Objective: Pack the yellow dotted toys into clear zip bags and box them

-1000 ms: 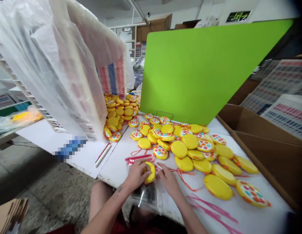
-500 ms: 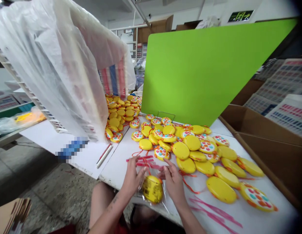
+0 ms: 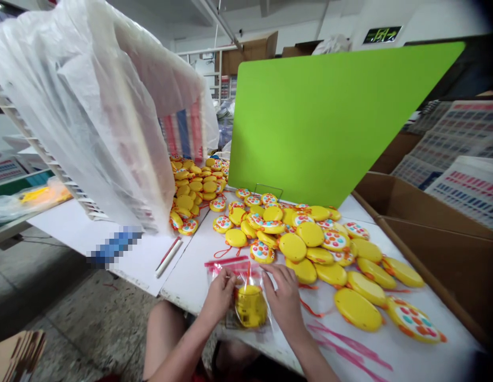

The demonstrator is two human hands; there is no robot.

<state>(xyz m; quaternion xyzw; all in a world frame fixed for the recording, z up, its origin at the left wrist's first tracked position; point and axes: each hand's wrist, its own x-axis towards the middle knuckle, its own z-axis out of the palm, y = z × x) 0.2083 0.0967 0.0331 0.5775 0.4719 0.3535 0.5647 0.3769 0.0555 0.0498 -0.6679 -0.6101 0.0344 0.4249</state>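
A clear plastic zip bag (image 3: pixel 267 324) with a pink strip along its top lies at the near edge of the table. Inside it is an oval yellow toy (image 3: pixel 250 306) with an orange cord and dark print over it. My left hand (image 3: pixel 219 297) is closed, its thumb and fingers pinching the bag's left side below the pink strip. On the bag's right side rests my right hand (image 3: pixel 284 297), fingers stretched out and apart, fingertips by the upper right corner. Just beyond lies a heap of similar yellow toys (image 3: pixel 294 246), some showing white faces with coloured dots.
Behind the heap stands a green panel (image 3: pixel 329 127). A plastic-draped white crate (image 3: pixel 123 122) lies on its side at left, more toys spilling out. Pens (image 3: pixel 168 257) lie left of the bag, pink strips (image 3: pixel 350 347) at right. Cardboard boxes (image 3: pixel 429 249) flank the table's right.
My left hand has closed on the bag's left side, and the bag's pink top now lies flatter and more plainly in view. My right hand stays beside the bag, fingers reaching across its corner.
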